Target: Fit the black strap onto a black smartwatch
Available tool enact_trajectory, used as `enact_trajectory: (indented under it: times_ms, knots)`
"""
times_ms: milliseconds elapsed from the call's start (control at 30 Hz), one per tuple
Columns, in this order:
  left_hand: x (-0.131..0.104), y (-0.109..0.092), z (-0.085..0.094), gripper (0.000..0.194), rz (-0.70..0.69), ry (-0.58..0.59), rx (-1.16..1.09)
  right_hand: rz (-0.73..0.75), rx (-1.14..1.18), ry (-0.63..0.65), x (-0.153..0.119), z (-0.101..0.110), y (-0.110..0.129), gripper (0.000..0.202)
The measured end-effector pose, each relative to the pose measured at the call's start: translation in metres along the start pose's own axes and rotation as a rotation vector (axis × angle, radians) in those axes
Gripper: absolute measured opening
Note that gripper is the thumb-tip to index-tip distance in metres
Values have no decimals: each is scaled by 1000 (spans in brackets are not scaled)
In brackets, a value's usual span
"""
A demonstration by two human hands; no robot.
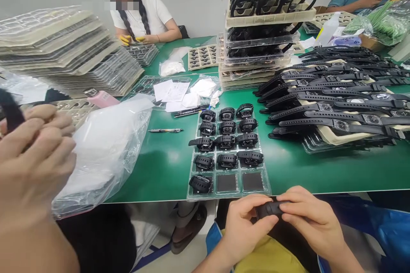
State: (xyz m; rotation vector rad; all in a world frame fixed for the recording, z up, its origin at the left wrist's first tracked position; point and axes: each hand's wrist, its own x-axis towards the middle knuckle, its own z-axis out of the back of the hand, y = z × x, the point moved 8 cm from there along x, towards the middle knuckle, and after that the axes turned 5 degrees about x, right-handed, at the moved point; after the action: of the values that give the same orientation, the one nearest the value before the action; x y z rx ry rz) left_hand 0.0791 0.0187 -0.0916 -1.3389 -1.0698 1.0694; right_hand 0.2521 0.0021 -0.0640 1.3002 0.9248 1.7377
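Observation:
My left hand (pixel 248 228) and my right hand (pixel 315 224) are together in front of my yellow top. Between them they grip a black watch (pixel 268 210), thumbs and fingers pinched on its strap. Most of its dial is hidden. Just beyond my hands, a clear plastic tray (pixel 229 196) lies at the table's front edge. Rows of black watches (pixel 227 140) with curled straps fill most of its compartments. Two compartments in the nearest row, at the middle and right, show only dark bottoms.
Watches with straps laid out (pixel 341 123) are piled on trays at right. Behind stands a tall tray stack (pixel 259 19); another stack (pixel 64 51) is far left. A neighbour's hands (pixel 35 149) hold a black strap beside a plastic bag (pixel 105 145). A pen (pixel 166 130) lies mid-table.

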Motion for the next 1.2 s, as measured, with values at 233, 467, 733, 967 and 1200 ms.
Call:
enact_trajectory:
  times_ms: [233,467,733,967,1200]
  knots:
    - [5,-4,-4,22,57,86,66,-17,53,-2,-3,-4,-5,26]
    - [-2,14,-6,21,139,63,-57,-46,46,-7,1,-8,-2,23]
    - [2,-8,-3,23,0,155,212,-43,17,-80,0,-11,-2,15]
    - [1,1,-2,28,5,84,137,-62,33,-112,0,-9,-3,12]
    - [6,-7,-3,23,10,110,226,-66,55,-128,4,-11,-4,15]
